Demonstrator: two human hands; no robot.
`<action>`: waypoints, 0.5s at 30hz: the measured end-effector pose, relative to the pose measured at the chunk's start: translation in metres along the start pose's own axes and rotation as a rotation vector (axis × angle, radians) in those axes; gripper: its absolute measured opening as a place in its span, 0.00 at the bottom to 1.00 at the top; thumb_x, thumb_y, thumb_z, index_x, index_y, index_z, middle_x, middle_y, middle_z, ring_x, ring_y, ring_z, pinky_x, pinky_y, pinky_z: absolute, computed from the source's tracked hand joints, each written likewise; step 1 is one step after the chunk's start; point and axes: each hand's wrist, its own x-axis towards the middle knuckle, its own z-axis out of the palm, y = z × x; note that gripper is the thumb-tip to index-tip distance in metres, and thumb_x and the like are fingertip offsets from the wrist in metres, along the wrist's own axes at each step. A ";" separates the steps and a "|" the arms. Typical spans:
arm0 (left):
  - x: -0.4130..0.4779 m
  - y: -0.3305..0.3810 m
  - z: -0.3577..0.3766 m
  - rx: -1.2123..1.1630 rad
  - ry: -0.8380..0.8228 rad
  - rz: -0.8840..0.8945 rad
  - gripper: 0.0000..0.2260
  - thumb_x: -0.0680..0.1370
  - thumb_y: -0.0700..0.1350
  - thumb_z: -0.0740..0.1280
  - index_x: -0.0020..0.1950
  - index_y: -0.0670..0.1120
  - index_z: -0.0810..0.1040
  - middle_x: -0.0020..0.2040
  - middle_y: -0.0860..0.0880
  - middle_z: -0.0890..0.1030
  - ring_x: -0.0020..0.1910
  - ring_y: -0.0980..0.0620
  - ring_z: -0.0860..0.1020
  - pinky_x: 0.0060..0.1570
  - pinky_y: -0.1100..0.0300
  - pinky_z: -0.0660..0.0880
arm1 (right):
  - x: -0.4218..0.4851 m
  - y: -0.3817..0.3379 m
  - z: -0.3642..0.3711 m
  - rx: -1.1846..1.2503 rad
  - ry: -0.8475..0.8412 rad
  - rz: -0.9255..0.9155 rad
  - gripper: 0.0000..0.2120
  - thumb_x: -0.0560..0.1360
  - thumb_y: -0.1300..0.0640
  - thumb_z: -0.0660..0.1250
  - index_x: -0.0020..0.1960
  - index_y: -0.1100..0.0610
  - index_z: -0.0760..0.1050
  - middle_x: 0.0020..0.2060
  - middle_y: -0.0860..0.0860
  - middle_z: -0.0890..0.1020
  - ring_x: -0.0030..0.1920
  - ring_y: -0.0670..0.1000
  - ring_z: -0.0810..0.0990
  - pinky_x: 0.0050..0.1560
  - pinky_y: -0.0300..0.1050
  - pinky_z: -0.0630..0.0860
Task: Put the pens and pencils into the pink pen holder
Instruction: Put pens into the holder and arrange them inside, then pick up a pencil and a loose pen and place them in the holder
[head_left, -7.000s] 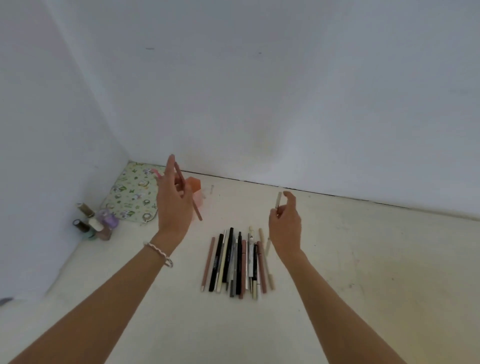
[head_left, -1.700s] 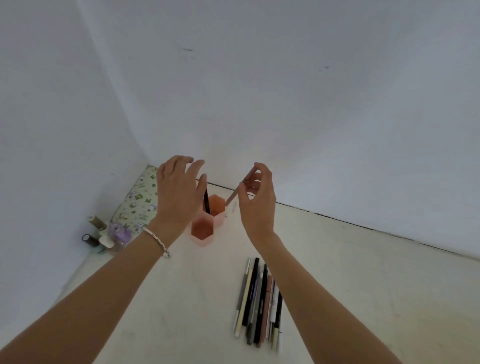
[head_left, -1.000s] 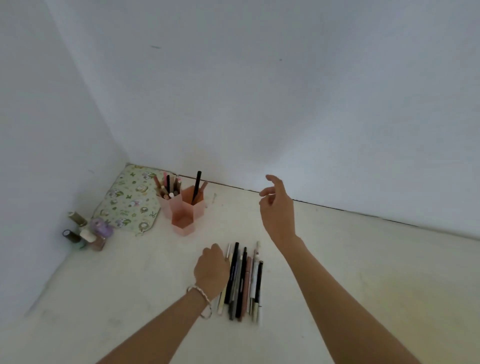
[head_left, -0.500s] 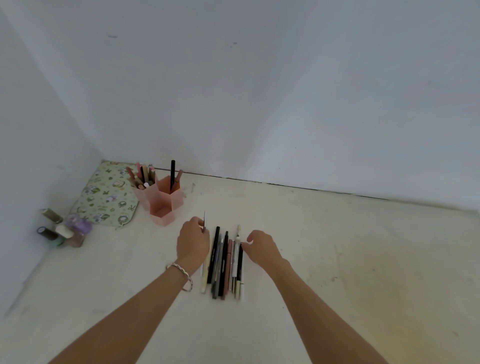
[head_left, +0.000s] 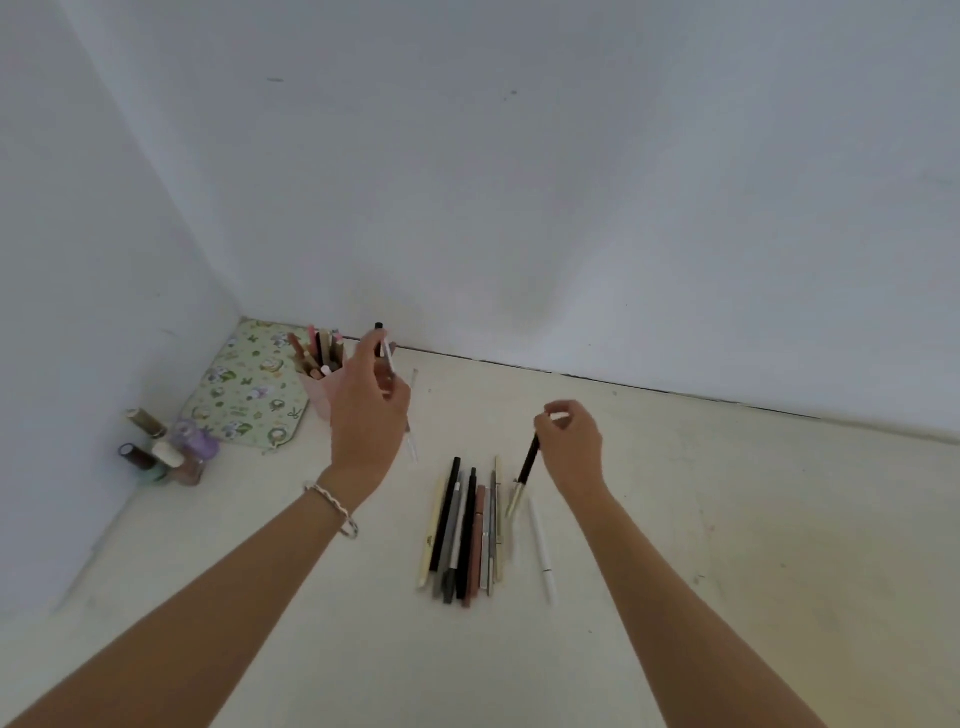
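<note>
The pink pen holder (head_left: 323, 391) stands near the corner with several pens upright in it, partly hidden behind my left hand (head_left: 367, 410). That hand is raised just right of the holder and pinches a thin white pen (head_left: 412, 440) that hangs down. My right hand (head_left: 570, 446) hovers above the row's right end, gripping the top of a black pen with a pale tip (head_left: 524, 474) that slants downward. A row of several pens and pencils (head_left: 465, 527) lies on the cream surface between my arms. A white pen (head_left: 542, 551) lies apart on its right.
A green patterned pouch (head_left: 247, 384) lies in the corner behind the holder. A few small bottles (head_left: 166, 453) stand against the left wall. White walls close off the left and back sides.
Both hands have lifted off the row, each with a pen. My left hand rose toward the holder; my right hand came up with the black pen. A white pen now lies apart from the row.
</note>
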 end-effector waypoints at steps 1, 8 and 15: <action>0.012 0.003 -0.006 0.007 0.050 0.030 0.21 0.78 0.36 0.66 0.67 0.53 0.68 0.44 0.52 0.78 0.39 0.59 0.79 0.39 0.67 0.78 | 0.004 -0.009 -0.001 0.062 0.013 -0.006 0.08 0.75 0.59 0.64 0.54 0.55 0.76 0.37 0.52 0.81 0.32 0.49 0.75 0.33 0.38 0.70; 0.078 -0.004 -0.024 0.369 0.209 0.213 0.16 0.78 0.41 0.66 0.63 0.50 0.68 0.45 0.51 0.81 0.43 0.49 0.78 0.51 0.54 0.73 | 0.008 -0.050 0.020 0.302 0.032 -0.081 0.08 0.75 0.64 0.63 0.52 0.56 0.76 0.37 0.55 0.81 0.35 0.52 0.78 0.35 0.38 0.73; 0.083 -0.037 -0.025 0.683 0.136 0.329 0.10 0.77 0.46 0.66 0.56 0.47 0.79 0.55 0.48 0.80 0.62 0.44 0.74 0.63 0.49 0.66 | 0.003 -0.078 0.068 0.378 0.017 -0.225 0.09 0.76 0.63 0.64 0.53 0.52 0.75 0.39 0.53 0.81 0.35 0.47 0.77 0.33 0.30 0.72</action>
